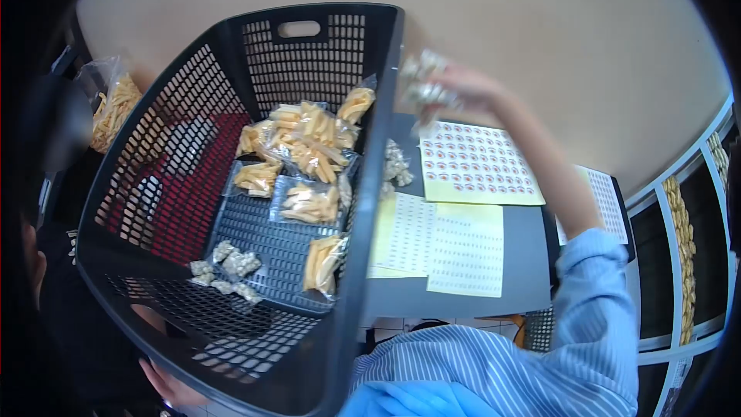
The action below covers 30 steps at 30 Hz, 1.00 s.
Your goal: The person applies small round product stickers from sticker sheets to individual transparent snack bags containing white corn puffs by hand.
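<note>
- Fingers of the right hand [469, 88] clutch pale packets [426, 94], blurred, beside the basket [384, 46], near the table [529, 259]
- Left hand out of view
- Packets look light, slippery, perhaps crushable; best pinched by their edges

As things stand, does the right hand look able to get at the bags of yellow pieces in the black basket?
Probably yes: the bags lie under the basket's open top, though its side wall stands between and the right hand holds whitish packets.
</note>
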### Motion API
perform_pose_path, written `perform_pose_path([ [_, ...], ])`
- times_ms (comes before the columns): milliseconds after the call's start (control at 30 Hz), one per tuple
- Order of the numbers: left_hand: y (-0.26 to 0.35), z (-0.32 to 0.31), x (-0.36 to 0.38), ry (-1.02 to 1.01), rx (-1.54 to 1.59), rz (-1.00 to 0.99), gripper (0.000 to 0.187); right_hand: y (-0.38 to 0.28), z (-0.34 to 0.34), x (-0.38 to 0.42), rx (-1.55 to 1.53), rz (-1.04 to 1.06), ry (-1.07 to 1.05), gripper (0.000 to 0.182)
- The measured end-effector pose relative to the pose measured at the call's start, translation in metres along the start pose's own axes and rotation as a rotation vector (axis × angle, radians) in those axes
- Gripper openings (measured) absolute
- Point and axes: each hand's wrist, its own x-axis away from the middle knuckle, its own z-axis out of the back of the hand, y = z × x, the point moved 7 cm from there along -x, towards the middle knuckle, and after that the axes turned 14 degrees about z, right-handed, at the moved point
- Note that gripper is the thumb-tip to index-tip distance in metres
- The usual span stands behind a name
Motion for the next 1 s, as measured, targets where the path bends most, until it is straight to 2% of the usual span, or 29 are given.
perform_pose_path([
  [67,0.048,0.008,0.052,0.043,-0.087,-0.122,0.055,0.07,-0.008,0.008,-0.179,-0.05,0.139,0.029],
  [133,0.128,-0.054,0.107,0.573,-0.27,-0.166,0.046,0.127,-0.012,0.018,-0.23,-0.085,0.224,0.038],
  [167,0.142,-0.069,0.121,0.502,-0.173,-0.187,0.037,0.161,-0.011,0.012,-0.04,-0.161,0.181,0.039],
  [200,0.152,-0.08,0.132,0.424,-0.075,-0.207,0.03,0.163,-0.023,0.02,-0.107,-0.197,0.214,0.037],
  [233,0.184,-0.114,0.118,0.235,-0.059,-0.215,0.022,0.172,-0.032,0.023,-0.115,-0.203,0.154,0.039],
  [267,0.182,-0.114,0.138,0.229,-0.07,-0.22,0.022,0.184,-0.039,0.024,-0.121,-0.206,0.096,0.042],
  [300,0.172,-0.133,0.158,-0.094,0.069,-0.194,0.016,0.205,-0.042,0.023,-0.129,-0.204,0.09,0.042],
  [367,0.169,-0.166,0.179,-0.356,0.207,-0.099,0.017,0.233,-0.042,0.01,0.144,0.008,0.054,0.052],
  [400,0.165,-0.182,0.19,-0.485,0.232,-0.029,0.019,0.224,-0.047,0.013,0.139,0.016,0.048,0.052],
  [467,0.161,-0.224,0.2,-0.695,0.304,0.061,0.023,0.179,-0.061,0.034,-0.041,-0.11,0.04,0.061],
  [500,0.154,-0.242,0.205,-0.773,0.279,0.095,0.027,0.159,-0.063,0.046,0.012,-0.184,0.065,0.061],
  [600,0.151,-0.306,0.205,-1.062,0.124,0.171,0.036,0.154,-0.064,0.054,-0.079,-0.295,0.034,0.057],
  [667,0.144,-0.331,0.212,-1.174,0.03,0.187,0.044,0.163,-0.064,0.054,-0.133,-0.274,0.043,0.051],
  [733,0.137,-0.347,0.213,-1.128,-0.011,0.161,0.044,0.173,-0.067,0.052,-0.37,-0.214,0.096,0.047],
  [800,0.135,-0.35,0.214,-1.083,-0.046,0.142,0.045,0.177,-0.07,0.06,-0.392,-0.217,0.102,0.044],
  [867,0.135,-0.353,0.213,-1.05,-0.118,0.101,0.046,0.164,-0.065,0.065,-0.072,-0.123,0.006,0.042],
  [900,0.135,-0.349,0.211,-1.044,-0.118,0.104,0.046,0.15,-0.056,0.068,0.06,-0.137,0.039,0.038],
  [967,0.141,-0.33,0.212,-1.064,-0.062,0.167,0.043,0.115,-0.018,0.063,0.438,0.023,0.146,0.036],
  [1000,0.14,-0.318,0.212,-1.052,-0.066,0.187,0.043,0.083,0.001,0.055,0.508,0.101,0.215,0.033],
])
